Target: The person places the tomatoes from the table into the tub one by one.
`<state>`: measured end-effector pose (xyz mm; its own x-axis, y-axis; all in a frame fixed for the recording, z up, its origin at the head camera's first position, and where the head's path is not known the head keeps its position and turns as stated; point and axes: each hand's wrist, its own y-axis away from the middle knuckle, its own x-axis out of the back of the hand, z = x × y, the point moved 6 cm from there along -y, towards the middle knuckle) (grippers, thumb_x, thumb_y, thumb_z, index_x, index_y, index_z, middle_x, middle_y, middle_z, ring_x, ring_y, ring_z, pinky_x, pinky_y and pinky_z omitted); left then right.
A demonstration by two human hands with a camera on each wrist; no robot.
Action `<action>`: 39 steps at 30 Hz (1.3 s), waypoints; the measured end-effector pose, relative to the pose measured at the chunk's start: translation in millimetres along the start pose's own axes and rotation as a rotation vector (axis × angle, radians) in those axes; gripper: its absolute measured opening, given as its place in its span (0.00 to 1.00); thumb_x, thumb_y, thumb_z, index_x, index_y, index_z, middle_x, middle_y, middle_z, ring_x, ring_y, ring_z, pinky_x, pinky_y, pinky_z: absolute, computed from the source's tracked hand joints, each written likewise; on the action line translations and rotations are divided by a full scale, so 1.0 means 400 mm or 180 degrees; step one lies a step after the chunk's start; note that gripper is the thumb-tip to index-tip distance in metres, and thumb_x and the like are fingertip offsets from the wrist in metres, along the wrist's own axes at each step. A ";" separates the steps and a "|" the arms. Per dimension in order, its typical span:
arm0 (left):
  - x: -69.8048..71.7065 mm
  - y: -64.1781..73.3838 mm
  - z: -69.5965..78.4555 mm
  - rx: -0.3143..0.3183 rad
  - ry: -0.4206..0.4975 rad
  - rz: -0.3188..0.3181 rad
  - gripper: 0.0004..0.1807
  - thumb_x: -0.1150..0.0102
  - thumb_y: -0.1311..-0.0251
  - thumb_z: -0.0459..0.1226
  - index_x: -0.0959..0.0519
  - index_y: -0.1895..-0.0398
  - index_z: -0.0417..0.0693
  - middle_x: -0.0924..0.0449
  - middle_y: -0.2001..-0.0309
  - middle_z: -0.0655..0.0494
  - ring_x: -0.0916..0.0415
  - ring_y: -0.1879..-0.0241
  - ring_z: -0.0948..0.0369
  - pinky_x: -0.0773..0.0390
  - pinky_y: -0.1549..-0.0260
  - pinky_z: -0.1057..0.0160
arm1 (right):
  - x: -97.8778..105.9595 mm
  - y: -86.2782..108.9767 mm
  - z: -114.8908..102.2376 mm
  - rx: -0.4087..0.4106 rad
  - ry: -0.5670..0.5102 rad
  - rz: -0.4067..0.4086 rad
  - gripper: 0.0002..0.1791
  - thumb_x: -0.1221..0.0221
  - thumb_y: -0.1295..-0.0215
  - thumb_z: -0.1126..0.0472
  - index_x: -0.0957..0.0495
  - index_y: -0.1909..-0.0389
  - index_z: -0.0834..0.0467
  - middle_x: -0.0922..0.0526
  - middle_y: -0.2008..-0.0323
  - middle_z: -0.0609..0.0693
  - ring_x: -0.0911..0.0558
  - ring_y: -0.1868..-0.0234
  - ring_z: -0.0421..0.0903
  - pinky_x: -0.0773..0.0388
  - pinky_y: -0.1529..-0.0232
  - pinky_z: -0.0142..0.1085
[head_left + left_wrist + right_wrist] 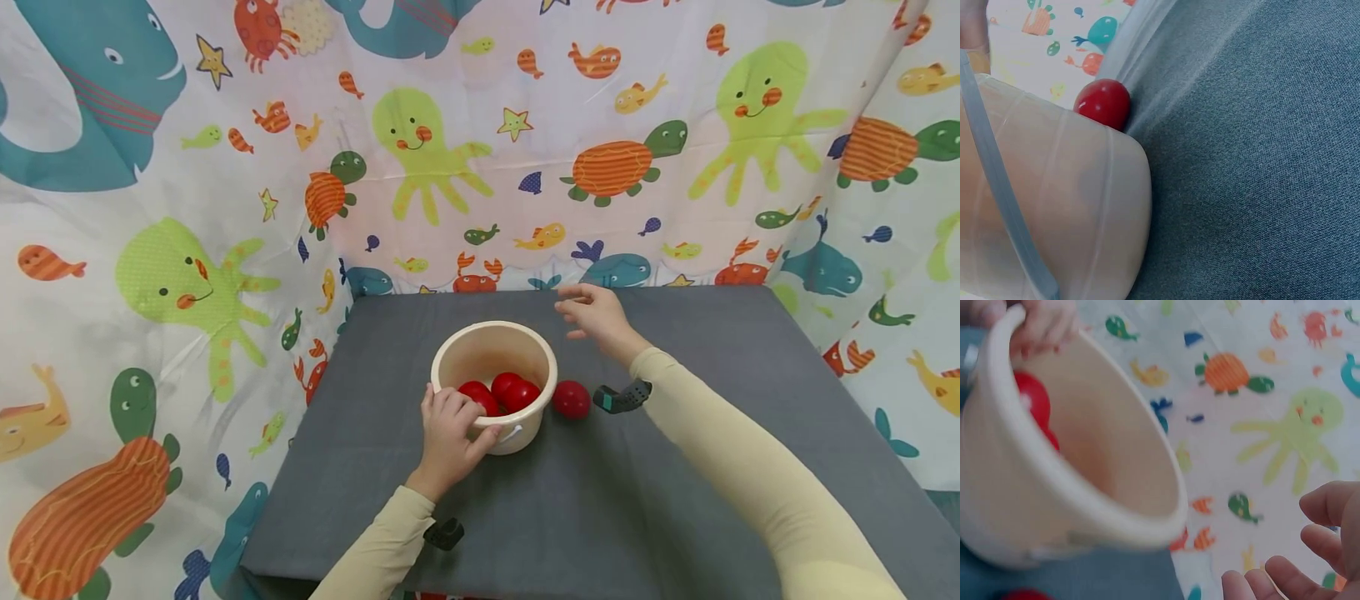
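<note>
A cream bucket (517,437) stands on the dark grey tabletop, with several glossy red round things (517,393) inside; whether they are fruit or balls I cannot tell. My left hand (450,437) grips the bucket's near left rim, fingers over the edge and thumb along the front. In the right wrist view the left hand (1041,325) shows at the rim too. Another red round thing (572,400) lies on the table just right of the bucket. Beyond the bucket to the right, my right hand (597,319) hovers with loosely bent, spread fingers and holds nothing.
The grey cloth-covered table (675,500) extends around the bucket. A curtain (465,75) printed with sea animals hangs behind and at both sides. A pale handle (1004,187) runs down the bucket's outside in the left wrist view. Each wrist wears a dark band.
</note>
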<state>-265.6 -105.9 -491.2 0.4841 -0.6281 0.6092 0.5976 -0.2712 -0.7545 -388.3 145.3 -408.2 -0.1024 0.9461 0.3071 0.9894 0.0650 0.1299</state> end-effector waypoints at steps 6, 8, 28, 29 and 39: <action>0.000 0.004 -0.004 0.0025 -0.0011 -0.0036 0.17 0.44 0.36 0.56 0.21 0.69 0.53 0.22 0.65 0.53 0.28 0.52 0.52 0.39 0.39 0.22 | 0.069 0.002 0.096 -0.0212 0.0090 0.0117 0.27 0.45 0.24 0.53 0.32 0.29 0.58 0.26 0.33 0.63 0.25 0.33 0.62 0.18 0.42 0.51; 0.001 0.006 -0.004 0.0018 -0.0020 -0.0026 0.17 0.44 0.36 0.56 0.21 0.69 0.54 0.22 0.65 0.53 0.27 0.52 0.52 0.39 0.39 0.22 | 0.079 0.005 0.136 -0.0282 0.0110 0.0121 0.28 0.46 0.24 0.52 0.33 0.28 0.59 0.27 0.32 0.63 0.25 0.33 0.62 0.18 0.42 0.51; -0.001 0.005 -0.007 0.0025 -0.0018 -0.0066 0.19 0.49 0.33 0.58 0.21 0.69 0.55 0.22 0.65 0.55 0.27 0.52 0.53 0.40 0.38 0.22 | -0.033 0.023 0.406 -0.0807 0.0322 0.0002 0.33 0.42 0.29 0.48 0.33 0.29 0.61 0.28 0.32 0.67 0.22 0.39 0.62 0.13 0.52 0.49; -0.001 0.004 -0.006 0.0021 -0.0020 -0.0063 0.19 0.48 0.33 0.57 0.21 0.69 0.55 0.22 0.65 0.55 0.27 0.52 0.53 0.40 0.38 0.22 | -0.041 0.023 0.411 -0.0823 0.0323 -0.0009 0.33 0.42 0.30 0.48 0.33 0.29 0.61 0.28 0.33 0.67 0.21 0.40 0.61 0.13 0.52 0.49; -0.002 0.003 -0.005 0.0011 -0.0034 -0.0027 0.18 0.47 0.34 0.56 0.20 0.69 0.54 0.21 0.65 0.54 0.27 0.52 0.52 0.38 0.40 0.22 | -0.089 0.019 0.418 -0.0691 0.0366 -0.0071 0.34 0.37 0.34 0.48 0.30 0.32 0.62 0.28 0.34 0.69 0.19 0.44 0.61 0.12 0.59 0.46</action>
<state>-266.5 -107.2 -492.8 0.4857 -0.6179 0.6183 0.6040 -0.2740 -0.7484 -359.8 165.1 -575.9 -0.1473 0.9022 0.4055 0.9427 0.0039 0.3337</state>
